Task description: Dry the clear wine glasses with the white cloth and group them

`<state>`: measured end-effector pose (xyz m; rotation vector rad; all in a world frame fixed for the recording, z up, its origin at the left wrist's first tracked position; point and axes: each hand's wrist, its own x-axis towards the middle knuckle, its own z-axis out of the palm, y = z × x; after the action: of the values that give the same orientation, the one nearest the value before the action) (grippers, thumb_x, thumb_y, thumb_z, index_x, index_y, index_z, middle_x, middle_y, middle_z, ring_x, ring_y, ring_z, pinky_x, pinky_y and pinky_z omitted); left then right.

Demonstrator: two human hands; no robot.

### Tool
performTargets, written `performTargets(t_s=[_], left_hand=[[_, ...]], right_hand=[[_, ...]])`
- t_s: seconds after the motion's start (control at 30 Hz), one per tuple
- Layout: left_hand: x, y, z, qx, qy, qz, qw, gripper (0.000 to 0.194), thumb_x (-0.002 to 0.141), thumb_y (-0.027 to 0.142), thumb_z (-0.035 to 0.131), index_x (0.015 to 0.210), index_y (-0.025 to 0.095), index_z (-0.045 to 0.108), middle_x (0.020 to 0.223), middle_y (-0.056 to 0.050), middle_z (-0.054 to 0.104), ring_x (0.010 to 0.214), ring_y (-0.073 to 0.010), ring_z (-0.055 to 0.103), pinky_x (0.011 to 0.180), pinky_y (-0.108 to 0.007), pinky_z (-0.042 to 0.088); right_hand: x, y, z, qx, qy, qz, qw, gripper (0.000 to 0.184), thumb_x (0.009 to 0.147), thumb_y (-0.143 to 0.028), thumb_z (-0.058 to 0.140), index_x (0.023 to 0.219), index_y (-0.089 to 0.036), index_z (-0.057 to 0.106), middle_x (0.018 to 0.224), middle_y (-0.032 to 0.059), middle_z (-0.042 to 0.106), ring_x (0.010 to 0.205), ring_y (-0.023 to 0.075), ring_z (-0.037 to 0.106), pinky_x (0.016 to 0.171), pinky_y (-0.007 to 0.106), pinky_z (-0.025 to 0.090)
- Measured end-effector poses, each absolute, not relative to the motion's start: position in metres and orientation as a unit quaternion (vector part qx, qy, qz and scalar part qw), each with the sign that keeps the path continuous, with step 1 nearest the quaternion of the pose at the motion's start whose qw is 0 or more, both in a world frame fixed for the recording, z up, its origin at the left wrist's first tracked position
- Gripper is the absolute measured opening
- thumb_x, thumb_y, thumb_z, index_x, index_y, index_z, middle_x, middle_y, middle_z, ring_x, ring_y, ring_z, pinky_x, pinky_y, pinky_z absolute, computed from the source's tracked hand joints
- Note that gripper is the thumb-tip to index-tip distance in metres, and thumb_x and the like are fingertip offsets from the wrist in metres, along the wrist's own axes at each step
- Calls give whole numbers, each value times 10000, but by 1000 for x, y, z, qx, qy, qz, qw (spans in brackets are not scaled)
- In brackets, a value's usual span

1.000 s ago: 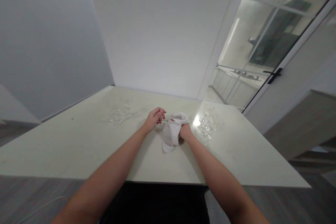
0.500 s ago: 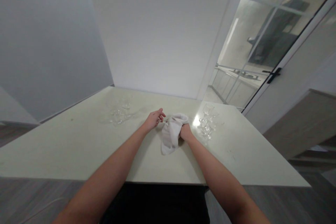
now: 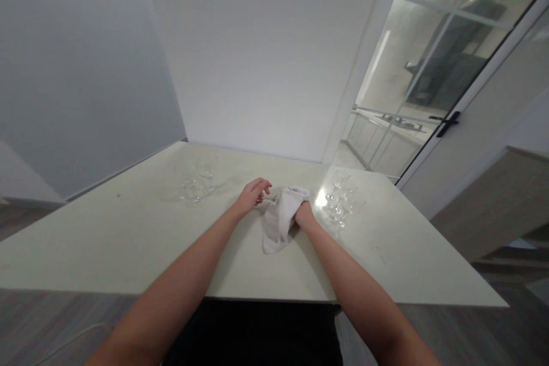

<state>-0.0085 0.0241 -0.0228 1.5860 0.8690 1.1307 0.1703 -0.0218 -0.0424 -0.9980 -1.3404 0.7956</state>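
My left hand (image 3: 253, 195) is closed, with the fingers curled round the thin clear end of a stemmed glass (image 3: 271, 200). The rest of that glass goes into a white cloth (image 3: 281, 220), which hides its bowl. My right hand (image 3: 303, 214) is closed on the cloth from the right side, its fingers mostly covered by the fabric. One corner of the cloth hangs down towards the tabletop.
Several clear stemmed glasses (image 3: 338, 200) stand close together on the pale table (image 3: 141, 240), right of the cloth. Another group of clear glasses (image 3: 195, 186) is at the left. A white wall (image 3: 266, 68) rises behind the table, and a glass-paned door (image 3: 412, 80) stands at right.
The cloth has shifted and folded slightly round the glass. The fingers of my left hand have turned a little on its end. Both glass groups stay where they were.
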Motion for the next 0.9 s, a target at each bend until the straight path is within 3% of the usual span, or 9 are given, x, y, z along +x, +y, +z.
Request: performTargets(t_s=[0.13,0.27,0.43,0.73,0.9], left_hand=[[-6,16,-19,697,318,487,419,374,817,514,505,863,152,587,733,-1,567,485,-54,442,428,-178,340],[-6,22,-23,676,349,474,443,472,840,564,418,760,136,602,602,1,541,415,-60,392,390,-195,299],[-6,28,-27,645,359,476,477,523,832,605,396,750,134,609,571,-5,538,383,-62,377,364,-203,279],[-6,19,-20,651,304,523,459,407,805,543,493,873,152,586,789,-25,594,470,-54,431,399,-181,321],[-5,23,-23,669,349,471,458,467,819,565,441,760,134,610,638,-12,556,400,-45,362,368,-183,262]], right_hand=[[175,-19,-45,-454,-544,359,608,162,711,-282,543,811,-185,626,902,68,698,809,188,631,853,350,481],[171,-26,-40,-441,-622,308,569,165,694,-263,584,835,-201,645,888,54,705,879,191,627,920,338,445],[165,-32,-35,-437,-657,300,537,216,670,-256,634,879,-208,661,858,51,711,850,196,636,893,336,463],[170,-22,-48,-493,-540,360,579,272,701,-334,559,904,-171,638,999,74,692,943,212,618,919,351,447],[169,-28,-39,-459,-578,361,571,229,681,-311,597,869,-190,648,919,59,704,914,216,619,904,358,458]])
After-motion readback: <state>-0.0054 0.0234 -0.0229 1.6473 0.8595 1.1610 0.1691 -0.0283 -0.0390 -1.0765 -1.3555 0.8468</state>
